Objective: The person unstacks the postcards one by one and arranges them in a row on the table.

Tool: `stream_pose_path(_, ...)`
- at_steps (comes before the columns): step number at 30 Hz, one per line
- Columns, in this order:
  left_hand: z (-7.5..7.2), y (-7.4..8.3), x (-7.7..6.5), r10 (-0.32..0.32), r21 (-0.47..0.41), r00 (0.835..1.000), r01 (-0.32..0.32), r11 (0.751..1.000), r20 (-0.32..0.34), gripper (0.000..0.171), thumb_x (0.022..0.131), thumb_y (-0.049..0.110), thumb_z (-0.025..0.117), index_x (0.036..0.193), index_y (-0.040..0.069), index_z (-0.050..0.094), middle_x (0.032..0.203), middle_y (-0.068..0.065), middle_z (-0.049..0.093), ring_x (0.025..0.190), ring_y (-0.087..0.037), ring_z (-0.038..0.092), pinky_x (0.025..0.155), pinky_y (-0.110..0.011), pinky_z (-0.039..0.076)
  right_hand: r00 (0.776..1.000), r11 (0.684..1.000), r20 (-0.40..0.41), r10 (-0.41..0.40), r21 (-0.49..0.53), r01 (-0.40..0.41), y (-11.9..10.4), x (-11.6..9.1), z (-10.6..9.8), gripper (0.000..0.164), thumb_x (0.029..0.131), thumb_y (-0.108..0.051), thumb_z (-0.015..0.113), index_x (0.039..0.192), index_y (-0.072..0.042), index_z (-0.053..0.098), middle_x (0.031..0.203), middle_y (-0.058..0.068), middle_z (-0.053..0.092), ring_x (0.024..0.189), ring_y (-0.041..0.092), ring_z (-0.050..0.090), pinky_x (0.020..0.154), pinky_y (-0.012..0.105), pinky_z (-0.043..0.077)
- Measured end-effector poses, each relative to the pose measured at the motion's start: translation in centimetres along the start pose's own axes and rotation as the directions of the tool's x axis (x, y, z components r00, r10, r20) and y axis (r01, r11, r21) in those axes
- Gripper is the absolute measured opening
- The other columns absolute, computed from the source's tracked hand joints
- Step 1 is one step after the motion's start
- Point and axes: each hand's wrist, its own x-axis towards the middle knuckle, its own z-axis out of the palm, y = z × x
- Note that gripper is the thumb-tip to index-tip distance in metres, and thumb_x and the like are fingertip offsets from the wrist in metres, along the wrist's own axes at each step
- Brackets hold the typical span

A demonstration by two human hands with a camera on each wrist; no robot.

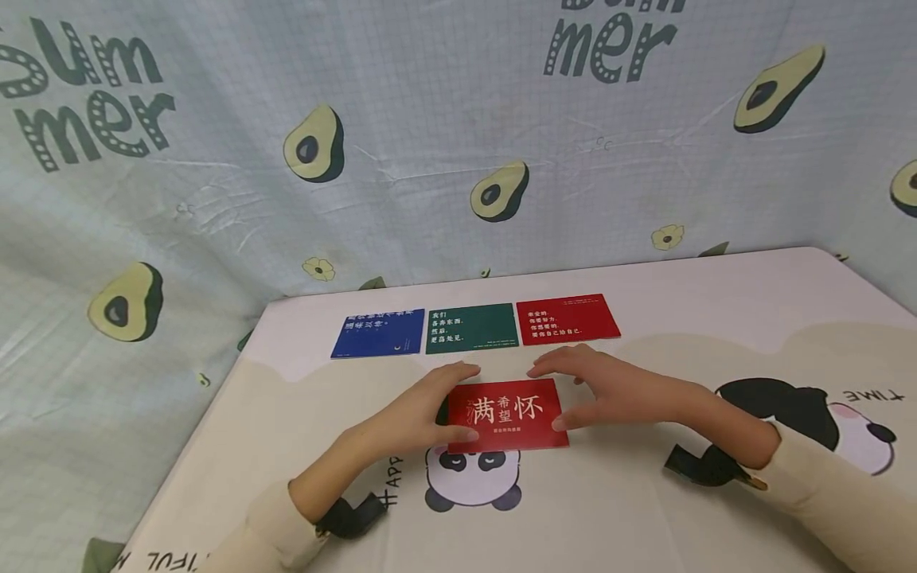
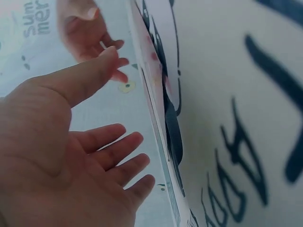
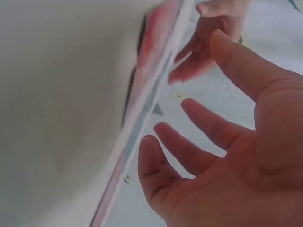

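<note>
A red card (image 1: 507,438) with large white characters lies on the tablecloth, over the top of a printed panda. At its left edge is my left hand (image 1: 411,415), the thumb over the near left corner and the fingers reaching past the far side. My right hand (image 1: 626,390) is at the right edge, its thumb tip right at the near right corner. Both wrist views show relaxed, spread fingers on the left hand (image 2: 80,146) and the right hand (image 3: 236,156), with neither curled round the card.
Behind the hands, a blue card (image 1: 376,338), a green card (image 1: 476,318) and another red card (image 1: 569,306) lie in a row. The pale tablecloth (image 1: 595,509) bears printed pandas and letters. A hanging cloth (image 1: 408,95) with avocado prints rises behind the table.
</note>
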Motion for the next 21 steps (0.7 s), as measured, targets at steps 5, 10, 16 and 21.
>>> stream_pose_path(5,0.1,-0.4,-0.3,-0.005,-0.008,1.0,0.005,1.0,-0.001,0.08,0.078,0.026,0.078,0.145,0.013,0.038,0.147,-0.004,0.039,0.139,-0.024,0.028,0.103,-0.048,0.038,1.0,1.0,0.018,-0.005,-0.01,0.005,0.0,0.1,1.0,0.069,0.071,-0.037,0.083,0.132,-0.024,0.055,0.135,0.001,0.045,0.125,0.025,0.038,0.078,0.029,0.054)
stream_pose_path(10,0.3,-0.6,-0.3,-0.002,0.018,1.0,0.001,1.0,0.01,0.082,0.076,0.023,0.08,0.146,0.013,0.038,0.148,-0.003,0.039,0.141,-0.024,0.024,0.104,-0.048,0.036,1.0,0.998,0.023,0.002,-0.069,-0.001,0.2,0.2,1.6,0.069,0.07,-0.037,0.084,0.132,-0.023,0.056,0.135,0.0,0.046,0.125,0.025,0.037,0.076,0.025,0.053)
stream_pose_path(16,0.4,-0.9,-0.3,-0.016,0.018,1.0,0.015,1.0,0.024,0.084,0.076,0.024,0.08,0.147,0.013,0.037,0.148,-0.004,0.039,0.141,-0.025,0.023,0.106,-0.05,0.033,1.0,0.995,0.013,0.003,-0.103,-0.001,0.2,0.2,1.7,0.07,0.069,-0.032,0.086,0.131,-0.022,0.057,0.129,-0.002,0.046,0.124,0.023,0.037,0.074,0.024,0.053)
stream_pose_path(21,0.5,-0.9,-0.3,-0.031,0.011,0.999,0.031,0.999,0.027,0.087,0.075,0.024,0.081,0.148,0.013,0.034,0.146,-0.005,0.039,0.14,-0.026,0.026,0.106,-0.05,0.033,1.0,0.991,0.011,-0.017,-0.13,0.018,0.1,0.1,1.7,0.07,0.069,-0.03,0.086,0.132,-0.021,0.056,0.126,-0.002,0.046,0.122,0.023,0.038,0.073,0.023,0.053)
